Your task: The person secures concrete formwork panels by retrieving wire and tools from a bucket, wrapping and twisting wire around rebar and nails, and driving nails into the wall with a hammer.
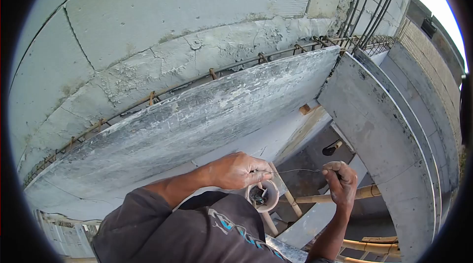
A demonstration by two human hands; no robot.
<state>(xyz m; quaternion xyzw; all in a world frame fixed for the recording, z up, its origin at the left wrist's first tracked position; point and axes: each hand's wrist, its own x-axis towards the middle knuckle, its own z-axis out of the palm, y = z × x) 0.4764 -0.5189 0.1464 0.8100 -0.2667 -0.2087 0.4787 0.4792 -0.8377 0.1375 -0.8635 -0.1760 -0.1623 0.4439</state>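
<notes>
A thin wire [295, 170] stretches between my two hands in front of my chest, bowed slightly upward. My left hand [240, 170] is closed, pinching one end between thumb and fingers. On the other side my right hand [341, 180] is closed too, with the wire's other end at its fingertips. Just below the left hand is a white bucket [270, 203] with small dark items inside that I cannot make out. Beyond both hands stands a long grey formwork board [212, 107], its upper edge along a row of steel reinforcing bars.
A block wall [187, 11] rises behind the board. Upright rebar [370, 9] sticks up at the top right. More grey panels [377, 115] slope down on the right. Below are bamboo poles [367, 192] and a drop to a lower floor, with a dark tool head [329, 150] on a wooden handle.
</notes>
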